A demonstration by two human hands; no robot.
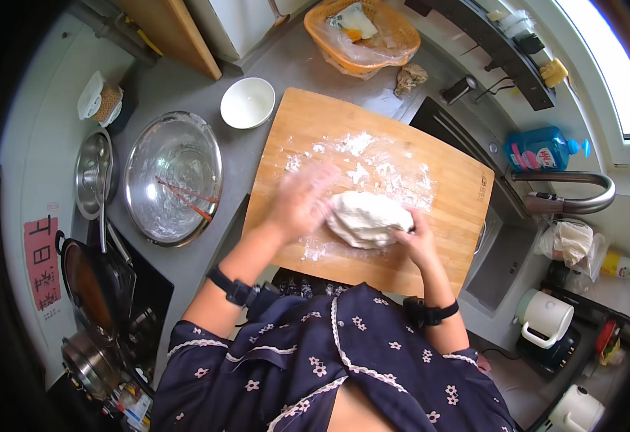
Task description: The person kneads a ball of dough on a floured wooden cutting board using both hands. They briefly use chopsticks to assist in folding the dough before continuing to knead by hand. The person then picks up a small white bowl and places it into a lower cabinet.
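A lump of white dough lies on a wooden cutting board, its near side folded in layers. My right hand grips the dough's right end, thumb on the near side and fingers behind. Blurred by motion, my left hand is at the dough's left end with its fingers apart; whether it touches the dough I cannot tell. Loose flour is scattered over the board behind the dough, with a smaller patch in front.
Left of the board stand a white bowl and a large steel basin with chopsticks in it. An orange basket is at the back. To the right are the sink, a curved faucet and a blue soap bottle.
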